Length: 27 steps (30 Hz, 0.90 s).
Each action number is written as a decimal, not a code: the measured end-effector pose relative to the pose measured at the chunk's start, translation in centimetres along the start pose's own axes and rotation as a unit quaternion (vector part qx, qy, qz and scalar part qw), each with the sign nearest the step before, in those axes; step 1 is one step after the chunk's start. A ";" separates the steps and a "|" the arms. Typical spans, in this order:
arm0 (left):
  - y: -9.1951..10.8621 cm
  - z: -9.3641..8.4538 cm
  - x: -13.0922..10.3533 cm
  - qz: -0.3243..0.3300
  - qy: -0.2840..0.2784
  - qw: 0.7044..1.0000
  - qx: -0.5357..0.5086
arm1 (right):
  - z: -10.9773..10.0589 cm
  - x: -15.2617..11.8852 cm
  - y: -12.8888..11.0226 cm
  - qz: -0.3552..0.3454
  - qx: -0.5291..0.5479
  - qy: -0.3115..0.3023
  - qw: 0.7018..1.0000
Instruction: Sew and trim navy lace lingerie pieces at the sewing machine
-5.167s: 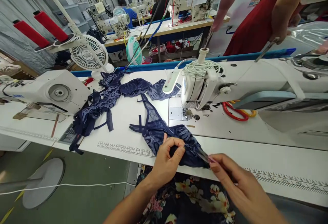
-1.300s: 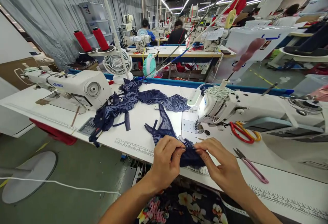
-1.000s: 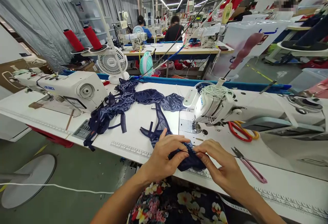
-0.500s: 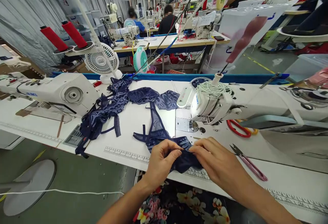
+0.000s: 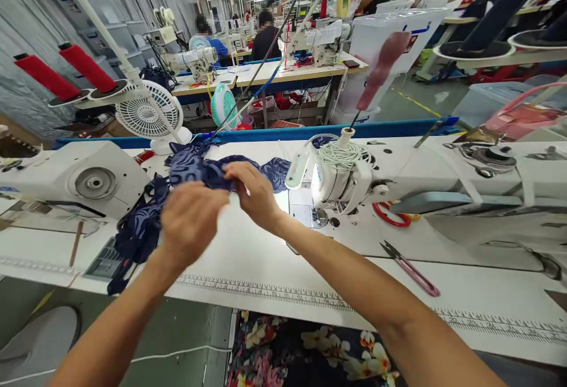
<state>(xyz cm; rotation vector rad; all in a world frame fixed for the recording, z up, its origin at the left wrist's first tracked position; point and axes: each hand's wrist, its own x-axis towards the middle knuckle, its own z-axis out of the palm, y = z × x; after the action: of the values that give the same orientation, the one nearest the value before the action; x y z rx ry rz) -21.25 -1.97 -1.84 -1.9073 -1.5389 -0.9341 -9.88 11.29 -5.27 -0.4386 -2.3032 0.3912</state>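
Navy lace garments [image 5: 140,215] lie in a loose heap on the white sewing table, left of the needle area. My left hand [image 5: 192,221] is over the heap's right side, smeared by motion, so its grip is unclear. Beside it, my right hand [image 5: 254,192] has its thumb and fingers closed at a bunched piece of navy lace [image 5: 212,173]. Another lace part [image 5: 274,174] reaches right toward the sewing machine head [image 5: 341,174].
Thread snips [image 5: 411,269] and red-handled scissors [image 5: 392,215] lie right of the needle. A second machine [image 5: 97,180] stands left, with a white fan [image 5: 150,112] behind it. A printed ruler [image 5: 274,292] runs along the front edge.
Both hands have moved left and away from me, from the table's front edge to the heap. The navy lace garment they held in front of the needle is gone from there. The view has shifted right.
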 end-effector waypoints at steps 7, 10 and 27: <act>9.3 10.2 -5.0 0.076 -0.175 0.979 -0.066 | -4.3 -12.3 6.6 -0.056 -0.077 -0.075 0.993; 10.3 11.1 -4.7 0.075 -0.212 0.970 -0.086 | -7.3 -15.5 6.3 -0.023 -0.124 -0.060 0.990; 5.2 11.7 -3.5 0.063 -0.308 0.927 -0.204 | -8.5 -15.5 7.7 0.079 -0.192 -0.182 0.961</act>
<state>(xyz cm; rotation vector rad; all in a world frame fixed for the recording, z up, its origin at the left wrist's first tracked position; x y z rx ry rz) -14.35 3.48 -11.82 -2.7600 -1.6009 -0.6610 8.06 12.89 -12.20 -0.8021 -2.7221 0.0992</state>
